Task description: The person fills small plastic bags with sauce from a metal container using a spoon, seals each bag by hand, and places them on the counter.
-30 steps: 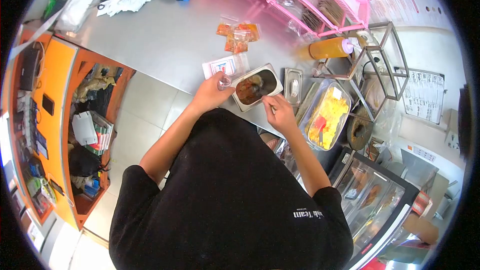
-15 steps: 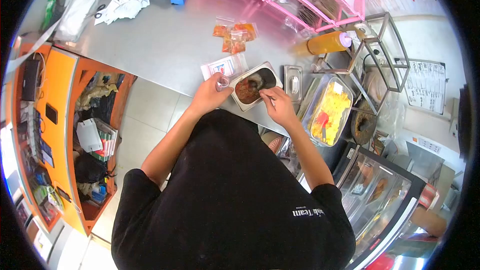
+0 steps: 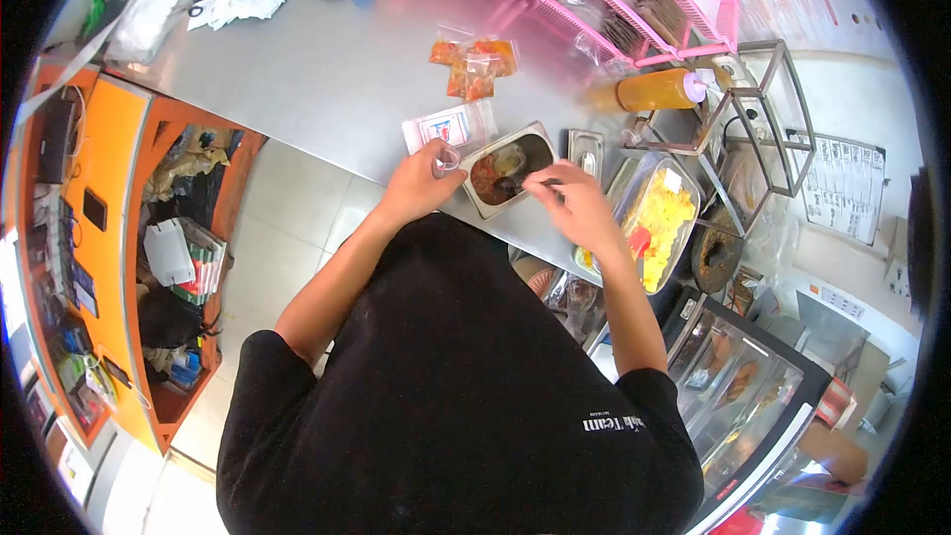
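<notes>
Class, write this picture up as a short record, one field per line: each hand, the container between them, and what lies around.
left hand: holds a small clear plastic item beside the metal container
right hand: at the container's right edge; grip too blurred to tell
container contents: reddish-brown food
beyond container: printed packet, then small bags with orange contents
right side: yellow food with a red item on it

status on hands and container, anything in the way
Left hand holding small clear cup. Right hand by metal container, grip blurred. Container open, reddish-brown food inside. Printed packet alongside, not covering it.
</notes>
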Tool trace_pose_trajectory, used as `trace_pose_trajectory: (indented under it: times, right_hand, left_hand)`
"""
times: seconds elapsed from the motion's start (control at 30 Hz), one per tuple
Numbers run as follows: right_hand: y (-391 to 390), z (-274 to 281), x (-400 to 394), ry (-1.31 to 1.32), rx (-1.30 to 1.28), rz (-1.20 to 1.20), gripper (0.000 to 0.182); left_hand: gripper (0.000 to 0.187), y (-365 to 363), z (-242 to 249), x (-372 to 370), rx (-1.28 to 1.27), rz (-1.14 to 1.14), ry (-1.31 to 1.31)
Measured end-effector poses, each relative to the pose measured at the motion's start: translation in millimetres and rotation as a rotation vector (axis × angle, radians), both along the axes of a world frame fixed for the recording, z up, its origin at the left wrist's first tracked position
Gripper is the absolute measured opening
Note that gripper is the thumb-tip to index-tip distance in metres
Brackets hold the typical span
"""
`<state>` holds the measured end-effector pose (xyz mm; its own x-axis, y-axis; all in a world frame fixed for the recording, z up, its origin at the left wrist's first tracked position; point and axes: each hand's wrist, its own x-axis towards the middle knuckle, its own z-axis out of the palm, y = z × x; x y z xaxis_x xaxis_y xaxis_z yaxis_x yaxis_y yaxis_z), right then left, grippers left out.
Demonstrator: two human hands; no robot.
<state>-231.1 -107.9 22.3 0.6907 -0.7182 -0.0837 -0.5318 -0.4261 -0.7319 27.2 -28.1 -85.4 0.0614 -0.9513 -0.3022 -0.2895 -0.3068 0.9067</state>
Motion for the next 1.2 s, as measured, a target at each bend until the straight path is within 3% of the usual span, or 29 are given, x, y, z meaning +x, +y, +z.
trace_pose_trajectory:
  times: [0.13, 0.3, 0.4, 0.57, 0.67, 0.77, 0.9, 1.0, 1.13, 1.2]
  right_hand:
    - [-13.6, -28.5, 16.3, 0.078, -0.095, 0.162, 0.014]
    - [-24.0, 20.7, 20.6, 0.158, 0.249, 0.174, 0.013]
    - [-31.0, -24.0, 22.1, 0.230, 0.017, 0.416, 0.016]
    - [-47.7, 38.8, 31.8, 0.437, 0.228, 0.219, 0.015]
    - [-47.3, -25.0, 17.7, 0.386, 0.046, 0.386, 0.013]
    - [-60.5, 28.0, 29.2, 0.431, 0.184, 0.232, 0.013]
    - [-70.6, 31.1, 23.1, 0.541, 0.149, 0.316, 0.016]
    - [-70.2, 10.0, 18.6, 0.463, 0.106, 0.313, 0.015]
    - [-77.5, 51.2, 14.0, 0.572, 0.183, 0.214, 0.016]
    - [-69.5, 11.0, 12.2, 0.441, 0.254, 0.272, 0.015]
  left_hand:
    - [0.031, -1.6, 10.3, -0.7, 0.050, 0.010, 0.040]
    - [0.032, 1.1, 6.2, 0.2, 0.047, 0.039, 0.043]
    - [0.033, 1.9, 10.3, -0.4, 0.074, 0.028, 0.057]
    - [0.037, 2.4, 16.3, 4.0, 0.085, 0.040, 0.047]
    - [0.040, 0.6, 18.6, -0.6, 0.082, 0.043, 0.048]
    - [0.043, 2.1, 15.6, 0.8, 0.081, 0.057, 0.051]
    - [0.045, -1.8, 20.4, 3.0, 0.099, 0.064, 0.049]
    - [0.046, -3.2, 22.0, 1.8, 0.093, 0.074, 0.084]
    - [0.047, -1.9, 27.1, 5.3, 0.098, 0.073, 0.037]
    - [0.047, -1.4, 24.0, 5.0, 0.084, 0.077, 0.047]
